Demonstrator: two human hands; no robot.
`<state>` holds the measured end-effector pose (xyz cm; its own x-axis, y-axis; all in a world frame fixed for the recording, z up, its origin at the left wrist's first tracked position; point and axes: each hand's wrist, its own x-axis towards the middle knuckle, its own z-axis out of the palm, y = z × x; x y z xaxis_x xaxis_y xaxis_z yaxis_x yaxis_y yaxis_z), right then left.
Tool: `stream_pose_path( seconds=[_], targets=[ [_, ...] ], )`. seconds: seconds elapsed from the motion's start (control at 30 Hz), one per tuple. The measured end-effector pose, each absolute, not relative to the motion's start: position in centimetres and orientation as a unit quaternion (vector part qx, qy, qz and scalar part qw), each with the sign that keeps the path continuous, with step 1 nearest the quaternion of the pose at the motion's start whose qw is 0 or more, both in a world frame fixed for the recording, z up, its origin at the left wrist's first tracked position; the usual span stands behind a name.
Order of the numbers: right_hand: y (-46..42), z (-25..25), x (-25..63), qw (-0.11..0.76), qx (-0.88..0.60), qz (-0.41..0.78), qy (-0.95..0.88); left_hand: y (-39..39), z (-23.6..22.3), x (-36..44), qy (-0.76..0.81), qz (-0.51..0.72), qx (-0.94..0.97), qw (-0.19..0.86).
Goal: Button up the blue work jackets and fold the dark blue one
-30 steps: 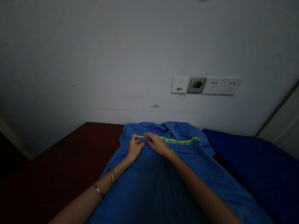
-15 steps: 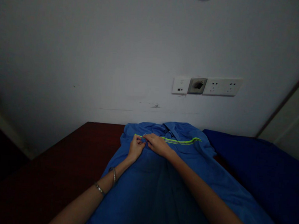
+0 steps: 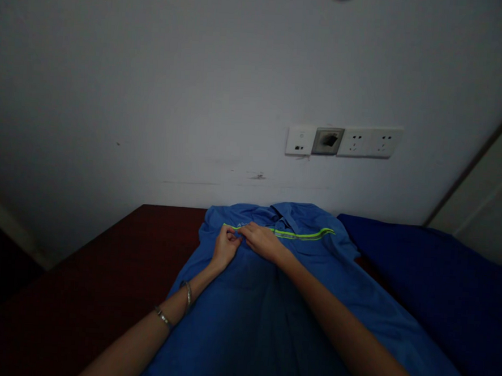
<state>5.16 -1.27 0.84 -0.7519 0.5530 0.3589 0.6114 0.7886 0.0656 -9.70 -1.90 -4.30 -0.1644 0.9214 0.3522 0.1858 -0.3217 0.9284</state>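
Observation:
A blue work shirt (image 3: 244, 301) with a collar lies spread out before me, its collar end by the wall. Across its chest runs a yellow-green and grey reflective strip (image 3: 301, 236). My left hand (image 3: 226, 248) pinches the shirt's cloth just under the left part of the strip. Close beside it, my right hand (image 3: 261, 241) has its fingertips closed on the same spot and covers part of the strip. What lies exactly between the fingertips is too small to make out. Two metal bracelets (image 3: 164, 317) circle my left forearm.
The shirt lies on a dark red wooden table (image 3: 114, 259) against a pale wall (image 3: 155, 91). To the right is a dark blue cloth (image 3: 433, 267). Socket plates (image 3: 366, 143) and a grey-framed wall plate (image 3: 328, 141) are set in the wall above.
My right fingers have shifted slightly down and flattened over the strip beside my left fingers. The left hand keeps its pinch. The view has moved a little.

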Motion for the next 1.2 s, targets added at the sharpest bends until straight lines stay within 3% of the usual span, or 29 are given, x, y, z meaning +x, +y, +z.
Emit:
stream_pose_path(
  seconds=[0.97, 1.07, 1.2],
  targets=[
    [-1.1, 0.1, 5.2, 0.150, -0.321, -0.095, -0.930, -2.0, -3.9, -9.5, 0.505, 0.569, 0.574, 0.305],
    [-1.2, 0.4, 5.3, 0.146, -0.341, -0.077, -0.925, -2.4, -3.6, -9.4, 0.531, 0.544, 0.614, 0.214],
    [-1.3, 0.6, 5.5, 0.151, -0.364, -0.051, -0.918, -3.4, -2.6, -9.6, 0.550, 0.481, 0.682, -0.004]
  ],
)
